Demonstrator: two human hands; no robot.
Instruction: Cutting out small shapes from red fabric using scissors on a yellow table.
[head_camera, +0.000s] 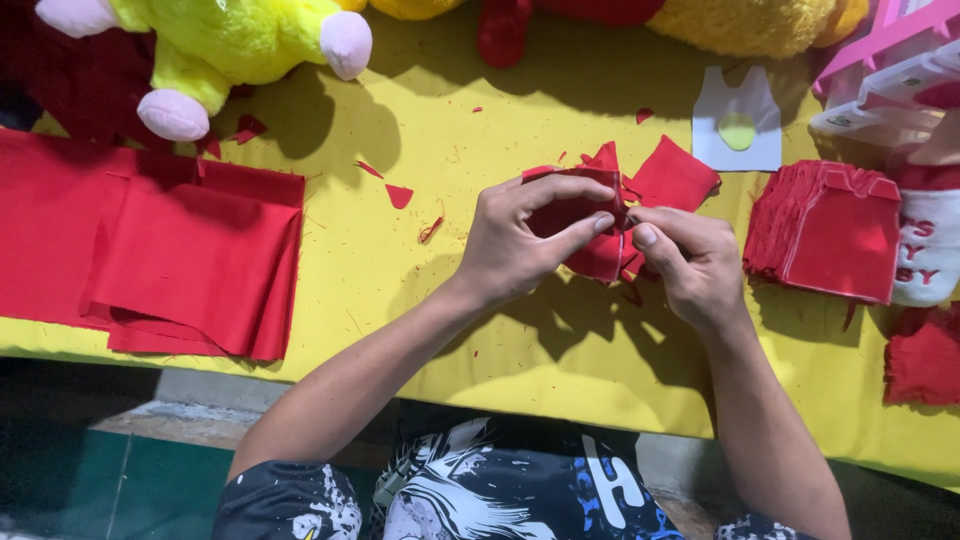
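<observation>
While both hands are held together over the middle of the yellow surface (450, 130), a small red cloth piece (585, 225) is pinched between them. The left hand (520, 240) is closed on the piece's left part, thumb below and fingers curled over the top edge. The right hand (690, 260) is clamped on its right edge, thumb tip pressed beside the left forefinger tip. The piece is raised just above the surface, near the centre of the view; whether one layer or several are gripped cannot be told.

More red cut pieces (672, 175) are seen lying just behind the hands. A thick stack of shaped red pieces (830, 230) is placed to the right, near the right hand but apart from it. A folded pile of red fabric (190, 260) is spread at the left, well apart from the hands, draped toward the near edge. Small red scraps (398, 195) are scattered between the pile and the hands. A white cut-out template (738, 125) with a round hole is laid behind the stack. A yellow-green plush toy (230, 45) with pink paws is set at the far left, and other plush toys (740, 25) are lined along the far edge. Pink and white plastic items (890, 70) are seen at the top right corner.
</observation>
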